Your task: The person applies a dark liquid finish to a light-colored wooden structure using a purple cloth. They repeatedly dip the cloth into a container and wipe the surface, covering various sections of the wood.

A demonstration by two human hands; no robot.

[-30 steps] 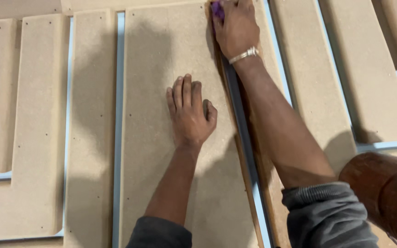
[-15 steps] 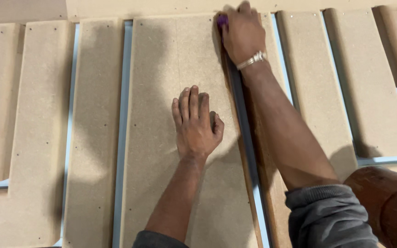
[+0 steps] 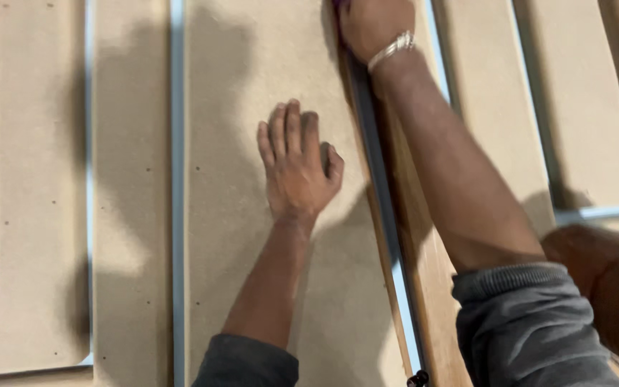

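- Keep your left hand [image 3: 296,166] as it is: flat, fingers together and palm down on the wide fibreboard panel [image 3: 252,86], holding nothing. That weight is what stops the panel sliding, so press straight down, not sideways.
- Your right hand [image 3: 374,25] is closed around a small purple thing [image 3: 339,4] at the far end of the panel's right edge. Most of it is hidden, so what it is cannot be told.
- Run that hand in line with the edge, wrist low, so the stroke stays on the edge and does not wander onto the face.
- Mind the silver bracelet [image 3: 391,50]; it could scuff the board.
- The panel lies under your left palm and runs from your sleeves away past your right hand. It is pale tan, matte and finely speckled.
- Just right of your left hand a dark gap [image 3: 374,193] follows its edge, with a browner plank [image 3: 424,287] beyond, under your right forearm.
- Left of your left hand, a pale blue-grey strip [image 3: 177,179] parts it from the next panel.
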